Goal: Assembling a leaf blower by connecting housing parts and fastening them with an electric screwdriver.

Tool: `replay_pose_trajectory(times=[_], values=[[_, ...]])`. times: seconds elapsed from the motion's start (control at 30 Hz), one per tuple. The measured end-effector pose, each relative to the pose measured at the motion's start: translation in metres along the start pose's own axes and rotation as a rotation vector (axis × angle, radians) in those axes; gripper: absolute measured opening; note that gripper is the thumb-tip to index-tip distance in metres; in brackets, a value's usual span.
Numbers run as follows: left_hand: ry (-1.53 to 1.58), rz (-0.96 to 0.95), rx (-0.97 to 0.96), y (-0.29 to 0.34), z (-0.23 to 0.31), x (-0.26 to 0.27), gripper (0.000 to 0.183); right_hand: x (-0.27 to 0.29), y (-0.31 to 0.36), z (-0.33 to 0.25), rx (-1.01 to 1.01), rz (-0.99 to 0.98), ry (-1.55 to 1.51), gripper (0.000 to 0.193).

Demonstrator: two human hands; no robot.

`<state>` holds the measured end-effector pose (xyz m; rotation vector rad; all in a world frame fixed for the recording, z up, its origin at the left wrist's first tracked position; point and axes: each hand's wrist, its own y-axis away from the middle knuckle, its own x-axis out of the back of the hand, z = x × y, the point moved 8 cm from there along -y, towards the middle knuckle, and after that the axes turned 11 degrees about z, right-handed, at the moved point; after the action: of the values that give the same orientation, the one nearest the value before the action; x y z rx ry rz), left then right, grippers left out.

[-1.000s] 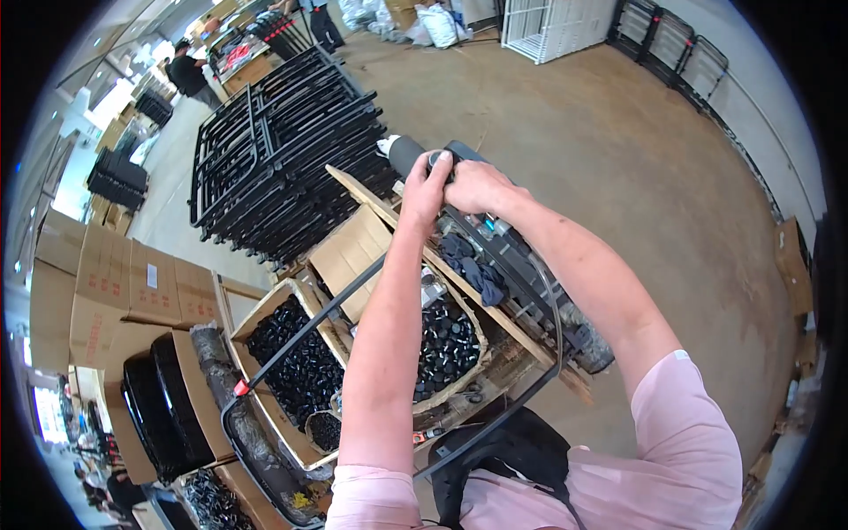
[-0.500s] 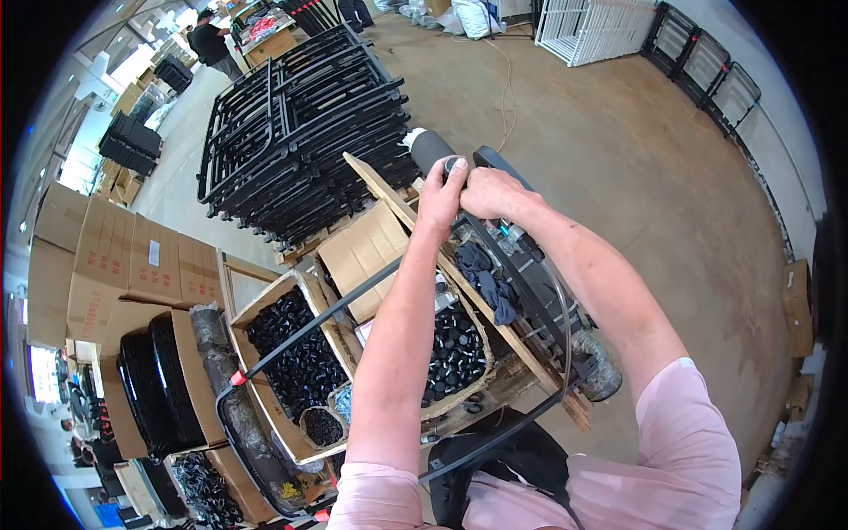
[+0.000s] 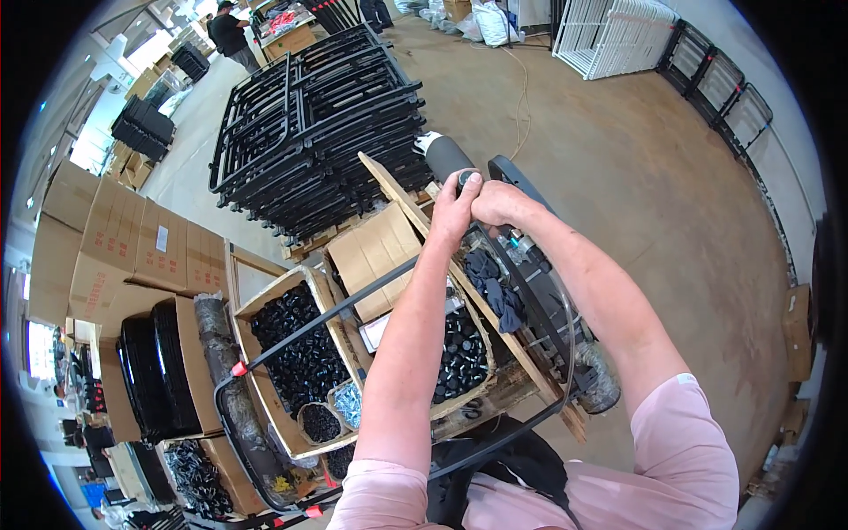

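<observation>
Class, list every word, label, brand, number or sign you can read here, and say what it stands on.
Cardboard boxes at left: red print, too small and blurred to quote.
White label on one of them: too small to read.
No other text is clear enough to read.

Bright overall; window [image 3: 88, 152] left of black frame stack [image 3: 318, 132] blown out; fisheye-bent edges, corners black.

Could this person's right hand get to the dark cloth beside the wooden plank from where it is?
Probably yes: the dark cloth lies uncovered, a little nearer the body than the right hand, though that hand looks busy beside the left hand.
</observation>
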<state>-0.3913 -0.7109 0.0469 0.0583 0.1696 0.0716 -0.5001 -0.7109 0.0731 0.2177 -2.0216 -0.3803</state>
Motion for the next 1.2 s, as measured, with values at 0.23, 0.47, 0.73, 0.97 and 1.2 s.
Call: replay_pose_trajectory(times=[0.23,0.47,0.73,0.97,1.2], values=[[0.002,0.013,0.014,0.006,0.010,-0.011,0.046,0.002,-0.009,0.001,0.117,-0.003,0.015,0.030],[-0.227,0.226,-0.051,0.008,0.019,0.013,0.082,0.007,-0.005,-0.010,0.128,0.044,-0.049,0.030],[-0.155,0.344,-0.082,0.078,0.012,0.115,0.065,0.021,0.041,-0.035,-0.004,0.021,-0.514,0.030],[0.111,0.187,0.406,0.187,-0.012,0.247,0.077,-0.087,0.159,-0.117,0.278,-0.002,-0.384,0.075],[0.091,0.353,0.489,0.331,-0.037,0.436,0.070,-0.289,0.344,-0.279,0.928,0.041,0.226,0.058]])
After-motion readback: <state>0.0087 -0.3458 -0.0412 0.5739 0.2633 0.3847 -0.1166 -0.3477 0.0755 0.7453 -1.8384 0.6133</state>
